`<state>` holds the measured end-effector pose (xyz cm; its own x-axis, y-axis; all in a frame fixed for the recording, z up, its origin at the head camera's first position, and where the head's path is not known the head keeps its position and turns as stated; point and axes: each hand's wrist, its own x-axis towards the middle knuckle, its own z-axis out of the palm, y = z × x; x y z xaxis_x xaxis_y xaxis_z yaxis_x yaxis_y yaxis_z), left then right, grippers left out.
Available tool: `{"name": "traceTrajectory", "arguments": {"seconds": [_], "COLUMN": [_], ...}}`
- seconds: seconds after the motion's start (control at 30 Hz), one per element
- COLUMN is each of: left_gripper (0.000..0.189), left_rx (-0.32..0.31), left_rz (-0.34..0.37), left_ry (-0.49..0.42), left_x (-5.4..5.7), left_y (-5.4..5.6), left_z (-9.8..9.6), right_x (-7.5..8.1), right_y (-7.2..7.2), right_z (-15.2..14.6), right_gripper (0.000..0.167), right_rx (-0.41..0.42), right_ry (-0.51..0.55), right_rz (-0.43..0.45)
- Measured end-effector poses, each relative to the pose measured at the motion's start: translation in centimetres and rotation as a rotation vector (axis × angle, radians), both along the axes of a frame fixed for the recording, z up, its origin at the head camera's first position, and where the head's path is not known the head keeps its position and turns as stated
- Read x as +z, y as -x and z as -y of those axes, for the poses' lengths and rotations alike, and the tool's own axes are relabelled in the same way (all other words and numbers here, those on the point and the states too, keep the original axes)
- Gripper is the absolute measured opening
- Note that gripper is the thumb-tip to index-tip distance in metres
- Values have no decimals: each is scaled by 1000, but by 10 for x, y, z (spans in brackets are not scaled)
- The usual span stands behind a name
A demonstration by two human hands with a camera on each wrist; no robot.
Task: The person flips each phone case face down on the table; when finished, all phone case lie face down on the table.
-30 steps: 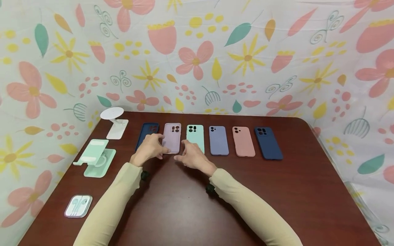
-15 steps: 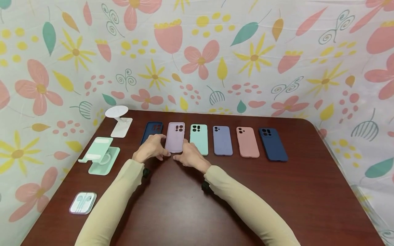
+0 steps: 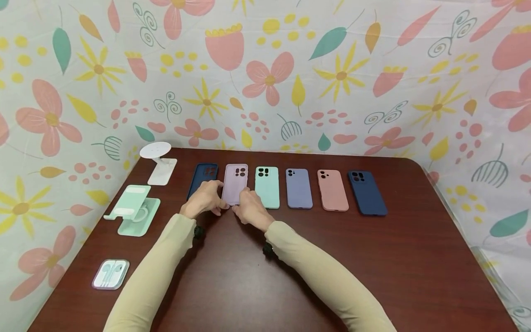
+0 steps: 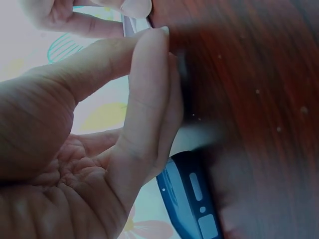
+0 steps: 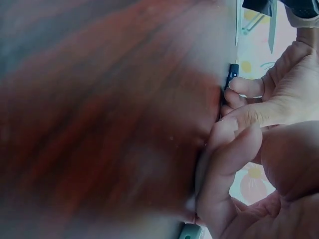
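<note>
A lilac phone case (image 3: 234,183) lies in a row of cases on the dark wooden table, its camera cutouts at the far end. Its lower left corner is pinched by my left hand (image 3: 204,199), thumb at the near edge. Opposite, my right hand (image 3: 251,210) pinches the lower right corner, with thumb and fingers close together in the right wrist view. Both thumbs nearly meet at the near edge. To the left, a navy phone case (image 3: 202,176) is partly hidden behind my left hand. A mint phone case (image 3: 267,186) sits just right of my right hand.
Further right lie a periwinkle case (image 3: 298,189), a pink case (image 3: 333,191) and a dark blue case (image 3: 367,193). Along the left stand a white stand (image 3: 162,171), a mint folding stand (image 3: 138,216) and boxed earphones (image 3: 110,274). A floral curtain (image 3: 265,124) hangs behind.
My right hand has moved left, from beside the lilac case onto its lower right corner. My left hand has stayed near the lower left corner. The head view has shifted slightly.
</note>
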<state>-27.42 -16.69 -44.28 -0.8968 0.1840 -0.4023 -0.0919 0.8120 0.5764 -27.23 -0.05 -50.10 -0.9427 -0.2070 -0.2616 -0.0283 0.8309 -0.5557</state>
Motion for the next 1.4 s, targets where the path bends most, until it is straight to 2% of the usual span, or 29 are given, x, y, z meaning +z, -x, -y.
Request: {"name": "traceTrajectory", "arguments": {"seconds": [0.2, 0.4, 0.53, 0.73, 0.93, 1.0, 1.1, 1.17, 1.27, 1.4], "left_gripper": [88, 89, 88, 85, 89, 89, 88, 88, 88, 86], "left_rx": [-24, -22, -6, 48, 55, 56, 57, 59, 61, 61], "left_rz": [-27, -28, -2, 57, 3, -10, -17, -13, -1, 23], "left_ry": [-17, -56, -100, -225, -210, -209, -220, -232, -253, -283], "left_x": [-2, -2, -3, -4, -6, -7, -8, -9, -9, -10], "left_y": [-3, -6, -6, -9, -11, -11, -11, -11, -11, -11], "left_z": [3, 6, 8, 6, 2, 0, -2, -3, -5, -6], "right_x": [-4, -5, -5, -3, -6, -4, 4, 10, 11, 21], "right_y": [-1, -4, -4, -10, -10, -12, -20, -25, -28, -31], "right_z": [-2, -6, -9, -12, -13, -14, -14, -14, -14, -14], "right_gripper": [54, 63, 65, 59, 71, 73, 63, 57, 56, 57], "right_rx": [-34, -44, -55, -84, -57, -43, -25, -9, 19, 27], "right_ry": [47, 153, 188, 202, 236, 256, 280, 269, 266, 316], "right_rz": [19, 12, 9, -29, -93, -121, -171, -227, -286, -256]}}
